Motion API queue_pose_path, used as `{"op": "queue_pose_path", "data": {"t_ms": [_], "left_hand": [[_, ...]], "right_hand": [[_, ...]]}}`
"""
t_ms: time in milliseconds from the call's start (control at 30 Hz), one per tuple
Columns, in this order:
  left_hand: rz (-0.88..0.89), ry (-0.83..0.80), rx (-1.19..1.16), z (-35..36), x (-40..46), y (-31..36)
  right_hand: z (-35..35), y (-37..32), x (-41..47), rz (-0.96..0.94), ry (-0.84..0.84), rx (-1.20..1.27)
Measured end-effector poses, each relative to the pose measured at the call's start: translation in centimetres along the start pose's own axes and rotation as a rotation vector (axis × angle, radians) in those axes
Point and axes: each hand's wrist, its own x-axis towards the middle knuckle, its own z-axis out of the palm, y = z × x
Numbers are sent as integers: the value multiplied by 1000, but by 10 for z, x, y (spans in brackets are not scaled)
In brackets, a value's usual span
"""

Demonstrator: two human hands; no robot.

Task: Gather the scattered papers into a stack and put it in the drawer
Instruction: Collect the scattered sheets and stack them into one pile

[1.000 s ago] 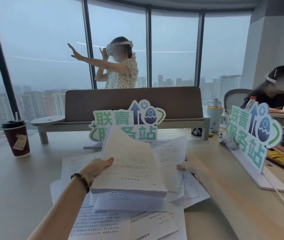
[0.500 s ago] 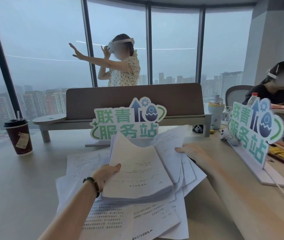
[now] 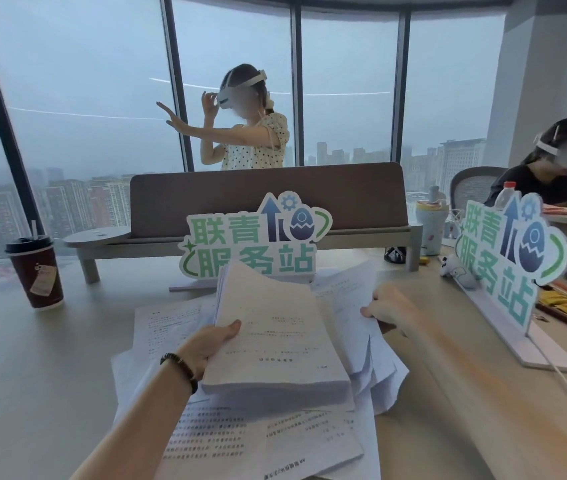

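Observation:
A thick stack of white papers (image 3: 275, 344) is raised above the desk, tilted toward me. My left hand (image 3: 207, 344), with a dark bead bracelet at the wrist, grips the stack's left edge, thumb on top. My right hand (image 3: 391, 308) pinches the right edges of several loose sheets (image 3: 348, 299) lying beside and under the stack. More printed sheets (image 3: 240, 441) lie spread on the beige desk (image 3: 33, 375) below and to the left. No drawer is in sight.
A green-lettered standing sign (image 3: 254, 244) is right behind the papers and a second sign (image 3: 507, 261) stands to the right. A dark red lidded cup (image 3: 34, 271) is far left. A grey shelf riser (image 3: 268, 202), a controller (image 3: 455, 270), a cable and two people with headsets are beyond.
The left hand has brought the stack lower and nearer. The right hand has closed on the loose sheets at the right and lifted their edges slightly toward the stack.

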Motion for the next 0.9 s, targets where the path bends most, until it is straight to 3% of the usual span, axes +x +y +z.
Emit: {"op": "queue_pose_path", "data": {"t_ms": [267, 467, 533, 700, 900], "left_hand": [[-44, -39, -17, 5, 0, -3], [-32, 1, 80, 8, -1, -7], [-12, -2, 90, 9, -2, -7], [-10, -23, 52, 10, -5, -7], [-4, -8, 94, 8, -2, -7]], "right_hand": [[3, 6, 5, -12, 9, -50], [12, 0, -3, -227, 232, -372], [14, -4, -5, -214, 212, -302], [15, -3, -7, 20, -81, 66], [0, -14, -6, 60, -65, 316]]}}
